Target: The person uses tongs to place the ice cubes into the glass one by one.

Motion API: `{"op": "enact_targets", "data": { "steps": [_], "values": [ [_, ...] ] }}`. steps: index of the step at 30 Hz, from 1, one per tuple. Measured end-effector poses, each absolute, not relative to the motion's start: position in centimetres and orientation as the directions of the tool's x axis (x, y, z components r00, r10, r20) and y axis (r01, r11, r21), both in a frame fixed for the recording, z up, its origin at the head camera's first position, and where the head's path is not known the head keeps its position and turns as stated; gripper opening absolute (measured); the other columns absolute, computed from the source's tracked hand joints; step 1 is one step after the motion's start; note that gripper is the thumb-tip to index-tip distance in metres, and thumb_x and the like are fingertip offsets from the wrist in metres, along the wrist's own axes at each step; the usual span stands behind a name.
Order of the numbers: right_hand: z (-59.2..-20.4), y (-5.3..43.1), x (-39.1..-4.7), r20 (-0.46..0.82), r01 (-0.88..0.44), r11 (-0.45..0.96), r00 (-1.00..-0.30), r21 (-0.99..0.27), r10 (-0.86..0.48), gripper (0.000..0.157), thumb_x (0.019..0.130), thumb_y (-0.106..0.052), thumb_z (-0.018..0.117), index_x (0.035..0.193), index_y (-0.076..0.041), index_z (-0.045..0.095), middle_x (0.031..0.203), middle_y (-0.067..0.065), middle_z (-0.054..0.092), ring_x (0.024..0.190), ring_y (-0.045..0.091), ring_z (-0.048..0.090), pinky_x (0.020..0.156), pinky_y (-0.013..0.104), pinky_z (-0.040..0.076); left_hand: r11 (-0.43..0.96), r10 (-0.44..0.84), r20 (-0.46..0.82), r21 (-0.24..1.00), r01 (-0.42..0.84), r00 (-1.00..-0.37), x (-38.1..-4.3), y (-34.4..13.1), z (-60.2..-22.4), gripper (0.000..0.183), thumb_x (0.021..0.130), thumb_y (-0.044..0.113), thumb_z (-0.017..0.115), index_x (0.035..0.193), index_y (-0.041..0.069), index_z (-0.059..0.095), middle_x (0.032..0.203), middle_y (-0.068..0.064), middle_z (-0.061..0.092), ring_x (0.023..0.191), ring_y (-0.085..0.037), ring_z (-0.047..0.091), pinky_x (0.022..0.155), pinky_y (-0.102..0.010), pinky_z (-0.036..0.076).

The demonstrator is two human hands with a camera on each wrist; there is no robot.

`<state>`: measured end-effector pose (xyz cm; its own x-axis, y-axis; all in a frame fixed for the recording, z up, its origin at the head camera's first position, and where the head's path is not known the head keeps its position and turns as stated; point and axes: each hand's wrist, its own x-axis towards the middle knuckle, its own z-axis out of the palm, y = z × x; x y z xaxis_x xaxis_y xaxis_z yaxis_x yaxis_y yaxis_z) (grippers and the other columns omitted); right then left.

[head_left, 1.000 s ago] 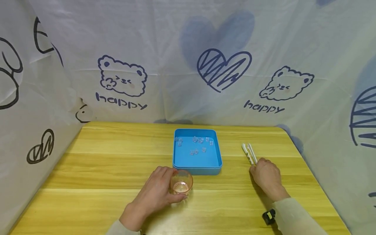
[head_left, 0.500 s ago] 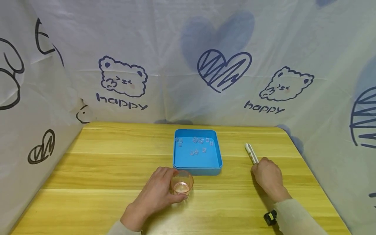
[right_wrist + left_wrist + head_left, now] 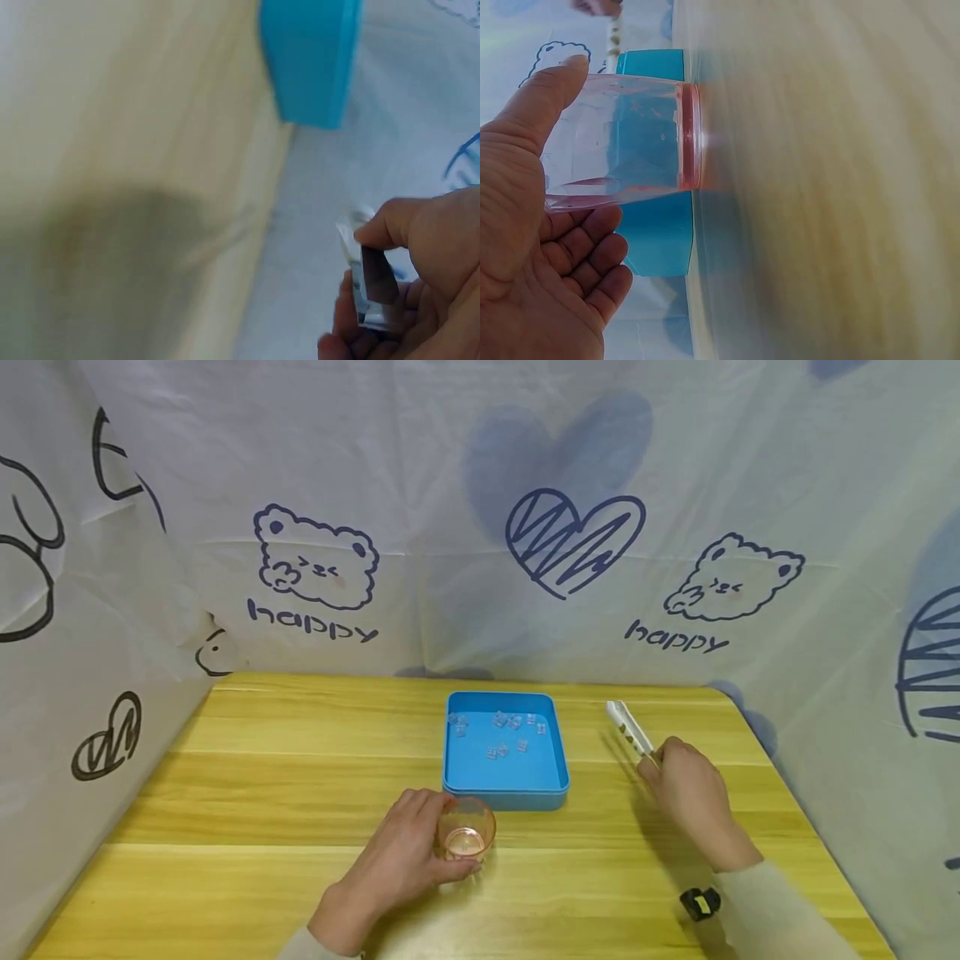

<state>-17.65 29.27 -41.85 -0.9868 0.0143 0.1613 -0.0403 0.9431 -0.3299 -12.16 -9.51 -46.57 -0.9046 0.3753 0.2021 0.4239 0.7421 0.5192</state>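
Note:
My left hand [image 3: 397, 852] grips a clear orange-pink cup [image 3: 477, 817] that stands upright on the table. In the left wrist view the thumb lies along one side of the cup [image 3: 641, 142], with the fingers on the other. My right hand [image 3: 693, 797] pinches a pair of white patterned tongs [image 3: 628, 727], raised off the tabletop, their arms close together. In the right wrist view the tongs [image 3: 367, 289] are partly hidden by the thumb and fingers. Several small clear cubes [image 3: 522, 746] lie scattered in a square blue tray [image 3: 506, 799] just beyond the cup.
The wood-grain table [image 3: 300, 760] ends at a white cloth wall [image 3: 427, 460] with bear and heart drawings. More cloth closes in the left and right sides. A black strap [image 3: 701, 904] with a yellow patch shows under the right sleeve.
My right hand has lifted the tongs from the table and moved them left toward the tray. The tong arms, apart earlier, came together. My left hand and the cup stay put.

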Motion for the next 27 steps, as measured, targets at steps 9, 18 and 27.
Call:
{"op": "enact_targets", "data": {
  "steps": [9, 18, 27],
  "values": [
    [-38.6, 25.5, -18.7, 0.113, -0.116, 0.926, -0.990, -0.360, -0.080, 0.015, 0.096, -0.014, 0.058, 0.097, 0.001, 0.058, 0.074, 0.007, 0.052, 0.061, 0.021, 0.047, 0.052, 0.033, 0.038, 0.717, 0.361, 0.183, 0.572, 0.398, -0.914, -12.0, -9.5, -46.4, 0.088, 0.071, 0.053, 0.096, 0.136, 0.006, 0.061, 0.124, -0.004, 0.065, 0.118, -0.021, 0.054, 0.106, -0.044, 0.051],
    [-39.0, 23.0, -19.2, 0.178, -0.281, 0.920, -0.955, -0.273, -0.239, 0.010, 0.093, -0.009, 0.068, 0.088, -0.003, 0.061, 0.072, 0.003, 0.052, 0.064, 0.018, 0.046, 0.055, 0.030, 0.038, 0.716, 0.358, 0.190, 0.572, 0.399, -0.914, -12.1, -9.3, -46.4, 0.085, 0.072, 0.051, 0.095, 0.136, 0.007, 0.060, 0.125, -0.001, 0.064, 0.119, -0.019, 0.054, 0.107, -0.042, 0.051],
    [-39.8, 21.4, -19.0, 0.276, -0.381, 0.911, -0.903, -0.158, -0.330, 0.014, 0.092, -0.009, 0.074, 0.087, -0.001, 0.065, 0.072, 0.004, 0.055, 0.068, 0.020, 0.048, 0.059, 0.032, 0.046, 0.713, 0.356, 0.234, 0.558, 0.425, -0.905, -12.0, -9.2, -46.5, 0.079, 0.072, 0.047, 0.096, 0.131, 0.006, 0.063, 0.122, -0.001, 0.065, 0.118, -0.018, 0.055, 0.103, -0.039, 0.053]
  ]
}}
